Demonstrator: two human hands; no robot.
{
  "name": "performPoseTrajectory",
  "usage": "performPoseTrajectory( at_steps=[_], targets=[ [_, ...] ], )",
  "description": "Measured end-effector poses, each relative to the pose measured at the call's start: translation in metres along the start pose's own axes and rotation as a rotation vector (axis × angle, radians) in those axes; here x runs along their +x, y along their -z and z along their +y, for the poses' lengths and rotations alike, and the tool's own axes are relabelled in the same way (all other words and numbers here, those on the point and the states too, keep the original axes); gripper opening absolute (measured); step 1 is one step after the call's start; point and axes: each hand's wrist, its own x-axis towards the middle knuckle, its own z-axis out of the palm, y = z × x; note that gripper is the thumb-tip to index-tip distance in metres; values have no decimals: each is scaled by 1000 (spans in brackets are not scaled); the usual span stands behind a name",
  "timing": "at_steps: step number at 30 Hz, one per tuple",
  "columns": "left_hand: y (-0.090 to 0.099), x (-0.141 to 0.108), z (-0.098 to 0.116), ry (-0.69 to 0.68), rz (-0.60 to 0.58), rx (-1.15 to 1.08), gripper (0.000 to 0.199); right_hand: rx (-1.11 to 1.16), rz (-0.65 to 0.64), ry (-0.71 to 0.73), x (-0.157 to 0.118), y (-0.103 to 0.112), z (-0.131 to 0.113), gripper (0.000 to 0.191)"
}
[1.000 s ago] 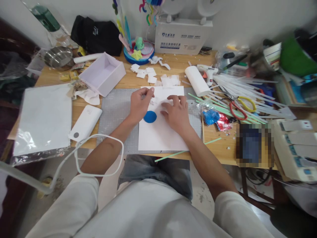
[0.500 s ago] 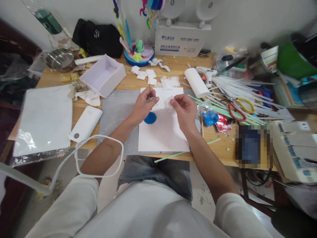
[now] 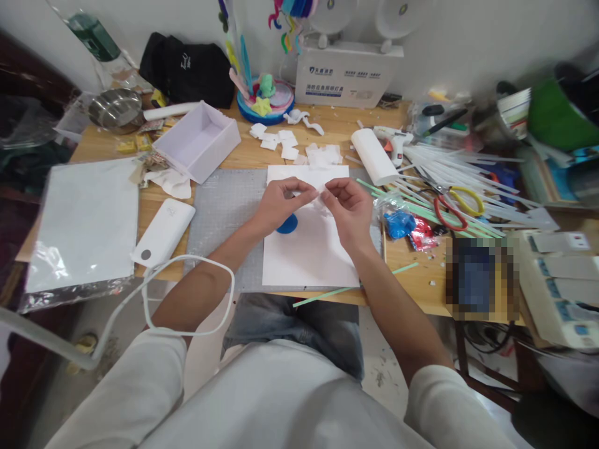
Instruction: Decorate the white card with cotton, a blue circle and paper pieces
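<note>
Above a white sheet of paper, my left hand and my right hand meet at their fingertips. Between them is a small, thin white piece of tissue, partly hidden by the fingers. My right thumb and forefinger are pinched on it, and my left thumb and forefinger close on its left edge. Below my left hand a blue disc lies on the sheet, its top covered by the hand. The sheet rests on a grey cutting mat. Beyond the hands lie several white tissue squares.
To the left are a lilac box, a white power bank with a cable, and a plastic-wrapped pad. On the right are a white roll, a glue gun, scissors and several plastic sticks.
My left hand has moved right, from apart to touching the tissue piece at my right fingertips. The right hand has stayed nearly in place, and the view has shifted slightly.
</note>
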Motion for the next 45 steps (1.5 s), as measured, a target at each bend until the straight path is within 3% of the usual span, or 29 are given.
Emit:
performPoseTrajectory(
  at_steps=[19,38,45],
  targets=[
    [-1,-3,5,-42,32,95,19,-134,-44,-91,0,-1,-4,19],
    [-2,-2,-1,-47,90,91,20,-44,-31,-190,3,-1,-2,16],
    [0,1,-5,-27,167,104,17,-48,-2,-165,3,1,1,14]
  ],
)
